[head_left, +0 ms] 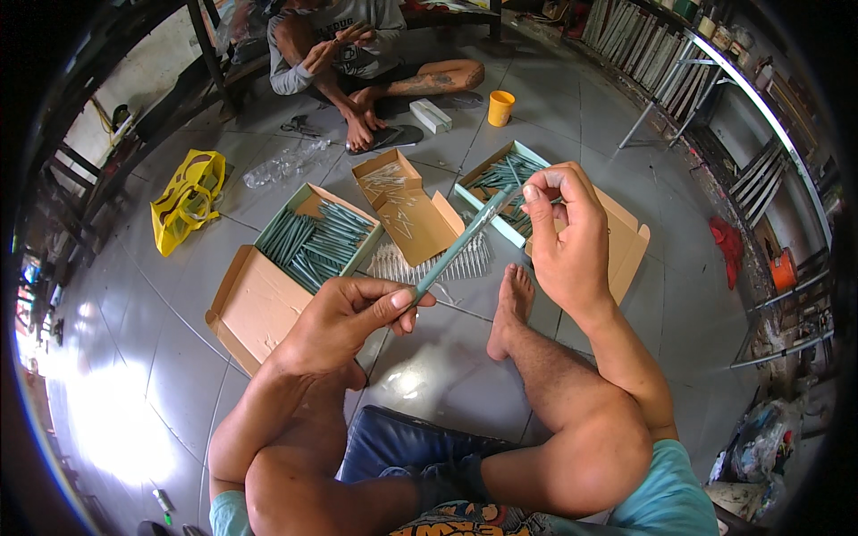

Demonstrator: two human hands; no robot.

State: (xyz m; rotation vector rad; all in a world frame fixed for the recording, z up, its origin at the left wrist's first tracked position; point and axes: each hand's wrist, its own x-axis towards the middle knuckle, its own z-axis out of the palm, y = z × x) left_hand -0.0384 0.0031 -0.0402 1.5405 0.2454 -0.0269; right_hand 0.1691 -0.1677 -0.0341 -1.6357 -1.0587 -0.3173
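Observation:
A slim teal pen with pale marks near its upper end slants between my two hands. My left hand is closed round its lower end, thumb on top. At the upper end, the thumb and forefinger of my right hand are pinched together on the pen; its very tip is hidden there. Beyond my left hand, an open box holds many similar teal pens. Another box of teal pens lies past my right hand. Between them sits a brown carton with thin whitish pieces.
Clear slender pieces lie in a row behind the pen. Across from me a person sits cross-legged, hands together. An orange-yellow cup, a white box, clear plastic and a yellow bag are on the tiled floor.

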